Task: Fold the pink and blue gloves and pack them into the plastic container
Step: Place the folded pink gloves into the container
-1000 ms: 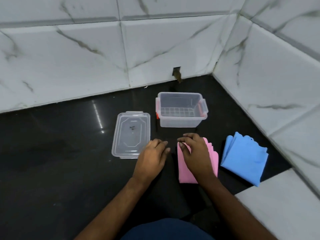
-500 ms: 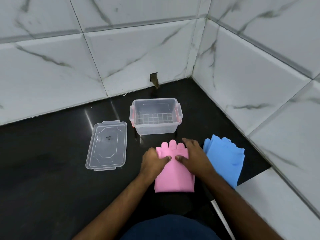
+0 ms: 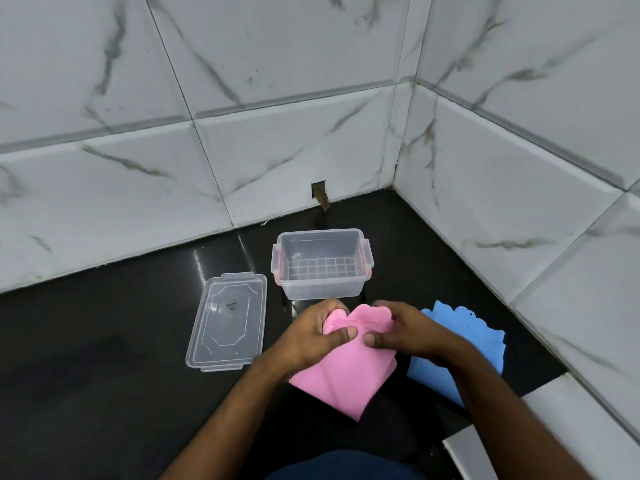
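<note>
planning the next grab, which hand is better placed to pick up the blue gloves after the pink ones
Right. The right hand sits beside the blue gloves, its wrist already over them. The left hand is across the pink gloves, nearer the lid.

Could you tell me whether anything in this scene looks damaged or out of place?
Yes: a small broken notch in the wall tile at floor level, behind the plastic container, with a brownish stain running from it. Otherwise nothing stands out; the lid lies flat beside the container.
</note>
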Demonstrator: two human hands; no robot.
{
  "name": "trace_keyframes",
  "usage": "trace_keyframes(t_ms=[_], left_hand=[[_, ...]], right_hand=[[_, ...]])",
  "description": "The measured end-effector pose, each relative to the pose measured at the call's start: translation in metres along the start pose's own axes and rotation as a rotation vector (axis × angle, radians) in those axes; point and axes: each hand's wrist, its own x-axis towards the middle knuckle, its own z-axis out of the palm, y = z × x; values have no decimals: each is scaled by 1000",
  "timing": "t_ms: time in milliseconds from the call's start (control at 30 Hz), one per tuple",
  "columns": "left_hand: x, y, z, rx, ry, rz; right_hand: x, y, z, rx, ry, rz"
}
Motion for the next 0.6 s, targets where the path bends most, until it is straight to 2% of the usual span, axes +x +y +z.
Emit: trace_keyframes(t_ms=[100, 167, 367, 500, 600], left_hand=[[0, 15, -17, 85, 52, 45], [1, 24, -28, 164, 82, 65], [3, 53, -57, 279, 94, 103], [2, 62, -68, 351, 69, 118], [2, 66, -70, 382, 100, 122]], right_hand=[[-3, -15, 4, 215, -31, -84], [-2, -25, 9, 236, -4, -117], [4, -71, 14, -63, 134, -271], [3, -101, 8, -297, 200, -260], [5, -112, 14, -372, 168, -224]])
